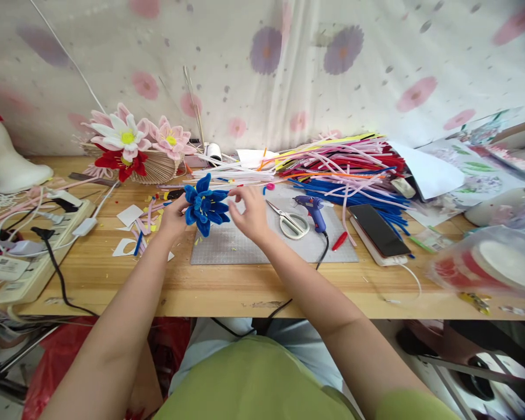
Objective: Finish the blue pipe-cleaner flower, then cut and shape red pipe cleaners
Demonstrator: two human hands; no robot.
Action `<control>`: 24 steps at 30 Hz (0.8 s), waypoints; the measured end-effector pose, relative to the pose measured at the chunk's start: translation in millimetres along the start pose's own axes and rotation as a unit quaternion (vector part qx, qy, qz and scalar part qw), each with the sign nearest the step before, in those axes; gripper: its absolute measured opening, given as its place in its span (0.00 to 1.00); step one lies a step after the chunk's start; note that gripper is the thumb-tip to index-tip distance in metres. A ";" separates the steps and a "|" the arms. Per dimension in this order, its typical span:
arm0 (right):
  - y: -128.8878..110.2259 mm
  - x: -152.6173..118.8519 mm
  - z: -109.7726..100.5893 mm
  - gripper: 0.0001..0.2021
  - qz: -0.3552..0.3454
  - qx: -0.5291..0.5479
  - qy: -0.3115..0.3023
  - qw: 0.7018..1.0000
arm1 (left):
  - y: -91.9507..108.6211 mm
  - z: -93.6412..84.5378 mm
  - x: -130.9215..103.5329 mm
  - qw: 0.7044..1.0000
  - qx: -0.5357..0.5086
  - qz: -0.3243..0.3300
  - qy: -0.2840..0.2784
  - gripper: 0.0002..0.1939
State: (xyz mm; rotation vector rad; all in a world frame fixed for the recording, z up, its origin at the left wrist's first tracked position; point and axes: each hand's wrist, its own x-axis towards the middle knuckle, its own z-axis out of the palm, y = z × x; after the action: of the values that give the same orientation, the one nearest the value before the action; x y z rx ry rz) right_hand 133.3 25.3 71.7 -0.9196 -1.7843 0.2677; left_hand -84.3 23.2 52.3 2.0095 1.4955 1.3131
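Observation:
A blue flower of fuzzy stems [205, 205] with yellow bits at its centre faces up above the left part of the grey cutting mat [227, 248]. My left hand [174, 219] is closed on it from the left, fingers partly hidden behind the petals. On the other side, my right hand [250, 213] has its thumb and forefinger near the tip of a right-hand petal; whether they pinch it is too small to tell. Scissors [292, 224] and a purple glue gun [314, 211] lie on the mat, right of my right hand.
Behind the mat lies a pile of coloured fuzzy stems [341, 160]. Pink, white and red flowers [129, 140] stand back left. A power strip [44, 256] is at left. To the right are a phone [378, 230] and a bagged cup [485, 265]. Paper scraps [130, 216] lie left.

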 end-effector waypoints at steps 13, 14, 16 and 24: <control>-4.7 2.1 17.0 0.13 -0.090 -0.118 -0.150 0.977 | 11.4 8.7 2.7 1.000 -0.014 -0.014 -0.020 0.13; -1.4 2.6 13.9 0.12 -0.075 -0.100 -0.133 0.983 | 10.1 8.8 2.0 1.000 -0.018 -0.015 -0.013 0.13; 7.7 3.8 5.2 0.10 -0.035 -0.055 -0.081 0.995 | 6.9 7.9 0.1 1.000 -0.020 -0.023 -0.001 0.12; 60.5 11.2 -35.4 0.06 0.217 0.194 0.161 0.943 | -10.1 5.6 -4.6 0.998 -0.032 -0.041 0.037 0.06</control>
State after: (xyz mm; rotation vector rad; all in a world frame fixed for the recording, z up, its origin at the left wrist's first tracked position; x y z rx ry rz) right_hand 190.5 65.6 59.4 -0.9925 -1.1589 0.6848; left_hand -85.9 24.8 40.1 1.8586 1.5322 1.3982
